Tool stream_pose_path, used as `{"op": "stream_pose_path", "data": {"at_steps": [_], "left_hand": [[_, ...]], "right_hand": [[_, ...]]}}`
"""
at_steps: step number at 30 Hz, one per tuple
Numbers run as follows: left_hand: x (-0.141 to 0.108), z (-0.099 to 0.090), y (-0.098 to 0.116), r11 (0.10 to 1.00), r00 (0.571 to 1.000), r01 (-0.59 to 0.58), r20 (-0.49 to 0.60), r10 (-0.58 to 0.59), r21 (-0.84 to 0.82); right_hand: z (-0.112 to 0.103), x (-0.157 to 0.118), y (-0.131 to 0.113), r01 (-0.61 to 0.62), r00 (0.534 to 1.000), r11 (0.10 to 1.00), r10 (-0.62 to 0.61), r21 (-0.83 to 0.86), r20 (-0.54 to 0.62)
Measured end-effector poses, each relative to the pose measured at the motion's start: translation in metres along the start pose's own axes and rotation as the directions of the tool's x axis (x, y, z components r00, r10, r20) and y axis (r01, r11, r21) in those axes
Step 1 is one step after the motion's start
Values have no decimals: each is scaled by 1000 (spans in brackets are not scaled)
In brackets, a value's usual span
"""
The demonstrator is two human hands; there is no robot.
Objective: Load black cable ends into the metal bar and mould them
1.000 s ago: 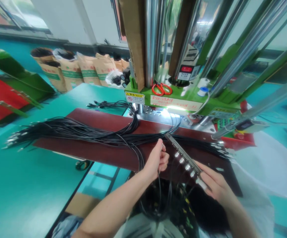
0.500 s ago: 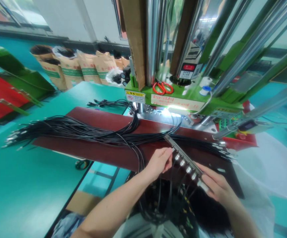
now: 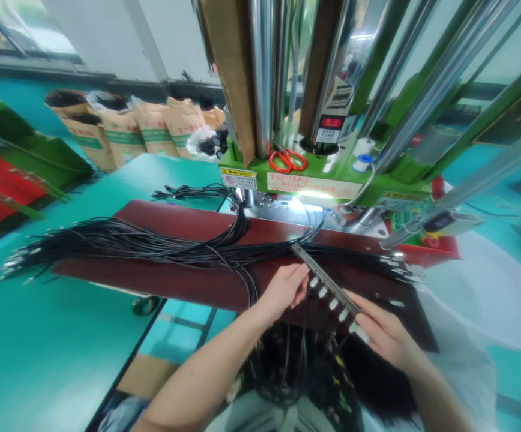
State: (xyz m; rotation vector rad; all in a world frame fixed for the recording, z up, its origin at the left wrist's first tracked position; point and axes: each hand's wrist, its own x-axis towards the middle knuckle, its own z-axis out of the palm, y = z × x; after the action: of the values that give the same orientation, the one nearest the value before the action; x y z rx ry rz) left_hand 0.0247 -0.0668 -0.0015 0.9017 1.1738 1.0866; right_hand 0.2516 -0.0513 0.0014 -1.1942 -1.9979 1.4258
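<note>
A narrow dark metal bar [image 3: 328,281] slants over the brown board, with several silver connectors [image 3: 333,303] along its lower side and black cables hanging from them toward my lap. My right hand [image 3: 382,329] grips the bar's lower right end, thumb and fingers closed round it. Near the upper left end, my left hand [image 3: 287,287] is pinched at the first connector; what lies between its fingertips is too small to make out. Behind the bar, a long bundle of black cables [image 3: 152,240] lies across the brown board [image 3: 197,282].
Beyond the board stands a green press [image 3: 373,195] with metal columns, a lit work area and red-handled scissors [image 3: 287,161] on top. A green table [image 3: 30,342] extends left. A white tub [image 3: 490,294] sits at right. Paper sacks [image 3: 125,135] line the wall.
The view has shifted slightly, so most things appear a little farther left. Both hands keep their places at the bar.
</note>
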Motion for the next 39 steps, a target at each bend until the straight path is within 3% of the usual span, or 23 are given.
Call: {"op": "stream_pose_path", "data": {"at_steps": [2, 3, 4, 6, 8, 10, 12, 17, 24, 29, 33, 36, 39], "left_hand": [[-4, -9, 9, 973, 997, -74, 5, 74, 217], [-9, -14, 14, 916, 990, -131, 8, 138, 379], [-14, -21, 19, 810, 978, -184, 26, 205, 557], [-26, -34, 24, 464, 953, -247, 127, 274, 851], [-37, -44, 25, 131, 950, -251, 218, 223, 959], [-42, -50, 20, -63, 954, -250, 257, 157, 966], [-41, -52, 13, -159, 948, -265, 288, 139, 951], [-22, -52, 3, -254, 918, -294, 347, 194, 921], [16, -45, 15, -322, 877, -310, 400, 266, 894], [36, -36, 18, -368, 908, -287, 373, 190, 885], [38, -36, 18, -362, 909, -288, 372, 187, 886], [37, -37, 17, -329, 901, -285, 368, 228, 900], [37, -38, 16, -279, 905, -280, 349, 242, 918]], "right_hand": [[2, -2, 2, -74, 997, 994, 75, 81, -8], [4, -4, 3, -107, 994, 985, 110, 133, -19], [5, -5, 3, -136, 989, 973, 145, 188, -34], [6, -6, 2, -170, 979, 940, 196, 294, -61], [7, -6, 0, -203, 971, 907, 235, 370, -45], [7, -5, 0, -221, 967, 884, 252, 413, -22], [7, -4, 1, -215, 968, 873, 250, 438, -23], [10, -4, 0, -178, 975, 849, 221, 498, -28], [14, -5, -9, -120, 961, 795, 244, 595, -131], [17, 1, -14, -139, 898, 728, 378, 671, -224], [17, 8, -19, -190, 849, 708, 466, 680, -248], [15, 12, -20, -238, 843, 716, 487, 656, -226], [9, 18, -17, -254, 853, 784, 458, 566, -251]]}}
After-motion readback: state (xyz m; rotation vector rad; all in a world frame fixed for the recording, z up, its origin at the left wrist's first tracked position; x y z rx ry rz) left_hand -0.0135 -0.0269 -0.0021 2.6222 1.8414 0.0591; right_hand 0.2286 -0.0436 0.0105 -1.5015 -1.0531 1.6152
